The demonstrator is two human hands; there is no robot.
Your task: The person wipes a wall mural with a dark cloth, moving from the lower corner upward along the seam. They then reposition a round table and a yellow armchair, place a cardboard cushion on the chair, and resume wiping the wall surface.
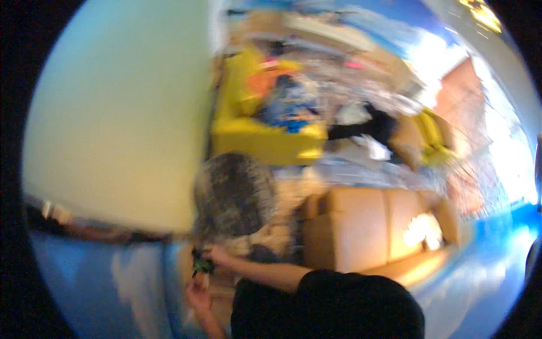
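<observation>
The whole view is blurred and tilted. At the lower left, my right hand (217, 256) holds a small dark green and black thing (203, 263), too smeared to name. My left hand (199, 294) is just below it, its fingertips at the thing's lower end. Whether those fingers grip it cannot be made out. Both forearms are bare and reach out from a black top (338, 305). A brown surface (224, 288) shows beneath the hands.
A pale flat panel (118, 118) fills the left. Beyond my hands stands a dark grey, mottled round thing (233, 195). Behind it is a yellow sofa (266, 144) bearing a blurred blue and orange heap (292, 101). A tan sofa (360, 229) stands at right.
</observation>
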